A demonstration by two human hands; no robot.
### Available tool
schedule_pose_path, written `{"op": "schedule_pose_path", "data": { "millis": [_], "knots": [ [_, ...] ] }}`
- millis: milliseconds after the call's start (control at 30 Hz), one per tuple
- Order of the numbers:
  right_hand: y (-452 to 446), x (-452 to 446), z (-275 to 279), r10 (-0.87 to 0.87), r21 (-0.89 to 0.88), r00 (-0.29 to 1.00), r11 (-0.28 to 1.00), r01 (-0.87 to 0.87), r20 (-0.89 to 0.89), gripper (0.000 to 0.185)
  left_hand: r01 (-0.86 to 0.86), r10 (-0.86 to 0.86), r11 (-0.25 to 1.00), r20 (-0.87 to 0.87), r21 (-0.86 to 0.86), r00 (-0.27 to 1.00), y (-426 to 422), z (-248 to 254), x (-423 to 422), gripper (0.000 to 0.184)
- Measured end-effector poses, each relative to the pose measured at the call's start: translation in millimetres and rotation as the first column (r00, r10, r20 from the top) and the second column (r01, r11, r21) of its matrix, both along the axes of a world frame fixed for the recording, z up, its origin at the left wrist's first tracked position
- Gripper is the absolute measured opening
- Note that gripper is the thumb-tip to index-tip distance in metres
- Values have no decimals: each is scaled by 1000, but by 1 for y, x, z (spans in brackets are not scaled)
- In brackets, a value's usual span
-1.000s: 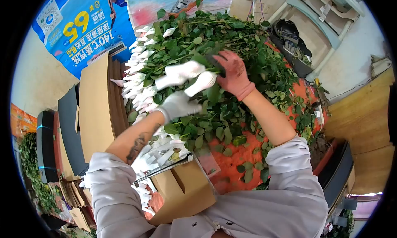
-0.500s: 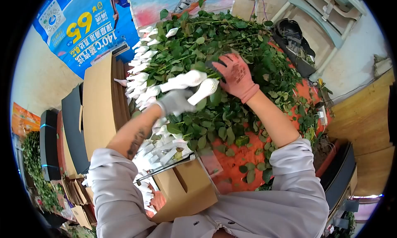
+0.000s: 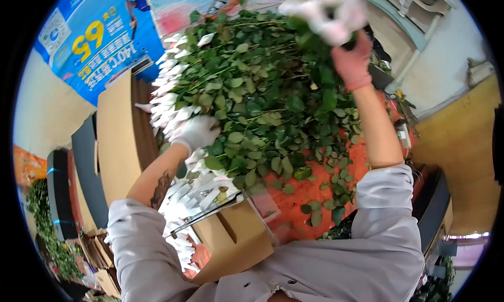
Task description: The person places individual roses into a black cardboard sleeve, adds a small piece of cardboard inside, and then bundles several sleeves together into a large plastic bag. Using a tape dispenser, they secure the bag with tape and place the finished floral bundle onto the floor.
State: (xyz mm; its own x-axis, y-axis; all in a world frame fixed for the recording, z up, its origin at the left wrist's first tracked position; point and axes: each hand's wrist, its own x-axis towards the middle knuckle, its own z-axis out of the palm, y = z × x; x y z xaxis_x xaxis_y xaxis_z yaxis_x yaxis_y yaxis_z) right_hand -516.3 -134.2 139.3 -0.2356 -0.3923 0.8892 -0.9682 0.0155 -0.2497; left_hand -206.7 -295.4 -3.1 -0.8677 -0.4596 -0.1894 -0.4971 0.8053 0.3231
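Observation:
My right hand (image 3: 353, 63), in a pink glove, is closed round the stems of a bunch of roses (image 3: 333, 16). The bunch is raised at the top right, its white and pinkish wrapped heads smeared by motion. My left hand (image 3: 198, 133), in a pale grey glove, rests at the left side of the pile with thumb and fingers apart, nothing visible between them. Around it lie more roses with white-sleeved heads (image 3: 169, 100) pointing left. Their leafy green stems (image 3: 257, 87) spread to the right across the table.
A cardboard box (image 3: 236, 244) stands close to my body, with white sleeves (image 3: 191, 199) heaped beyond it. Tall cardboard sheets (image 3: 116, 129) lean at the left. Loose leaves lie on the red tabletop (image 3: 299, 207). A chair (image 3: 399, 18) stands at the back right.
My right hand has swung up and right, carrying the bunch of roses off the pile. My left hand has drawn back slightly left and down, away from the wrapped heads it was beside.

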Motion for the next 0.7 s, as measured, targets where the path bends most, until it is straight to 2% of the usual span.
{"op": "schedule_pose_path", "data": {
  "millis": [33, 67, 100, 133, 200, 233, 300, 333, 367, 400, 467, 533, 567, 600, 633, 667, 700],
  "knots": [
    [17, -19, 23, -37, -108, 984, 993, 56, 172, 37, -13, 14, 1000, 75, -7, 997, 4, -11, 7, 43],
    [28, -41, 42, -82, -129, 930, 982, 136, 358, 34, -68, 86, 993, 178, -101, 980, 9, -24, 10, 43],
    [42, -69, 59, -69, -232, 962, 963, 133, 265, 42, -128, 135, 991, 248, -46, 959, 19, -12, 8, 38],
    [54, -89, 75, -58, -331, 984, 937, 112, 168, 51, -74, 90, 995, 275, -68, 957, 17, -14, 6, 37],
    [68, -97, 115, 91, -633, 996, 771, -77, -10, 44, -44, 60, 994, 160, -101, 985, 11, -4, 6, 36],
    [80, -101, 136, 82, -634, 997, 770, -74, -16, 44, -36, 52, 994, 153, -104, 987, 7, 3, 4, 36],
    [114, -114, 178, 163, -589, 978, 781, -208, -129, 47, -48, 55, 989, 46, -143, 997, -4, 20, 1, 35],
    [128, -118, 193, 208, -559, 962, 783, -274, -179, 48, -43, 50, 989, 50, -142, 997, -10, 27, 1, 35],
    [132, -115, 194, 238, -541, 950, 781, -311, -203, 49, -78, 85, 986, -44, 146, 995, -16, 35, 4, 35],
    [134, -107, 195, 268, -522, 937, 778, -349, -226, 50, -85, 151, 903, -126, 421, 980, -19, 48, 6, 36],
    [152, -66, 167, 143, -216, 965, 958, -190, -218, 46, -117, 135, 978, -102, 171, 986, -16, 79, 12, 40],
    [153, -1, 125, 103, 135, 964, 988, -71, -245, 44, -98, 96, 995, -91, -19, 991, -29, 63, 20, 47],
    [149, 34, 110, 221, 267, 907, 955, -128, -357, 47, -142, 147, 987, 66, -77, 987, -19, 77, 23, 56],
    [145, 70, 94, 367, 411, 824, 893, -183, -432, 51, -51, 48, 998, 50, 43, 998, -28, 75, 29, 60],
    [141, 105, 79, 516, 553, 725, 802, -224, -455, 55, -54, 57, 997, 52, -54, 997, -21, 90, 42, 58],
    [143, 135, 62, 647, 732, 686, 636, -244, -333, 55, 5, -2, 1000, -83, 25, 997, -7, 109, 57, 55],
    [147, 160, 50, 734, 865, 647, 446, -230, -206, 56, 3, 1, 1000, -167, 25, 986, 7, 131, 81, 50]
  ]
}}
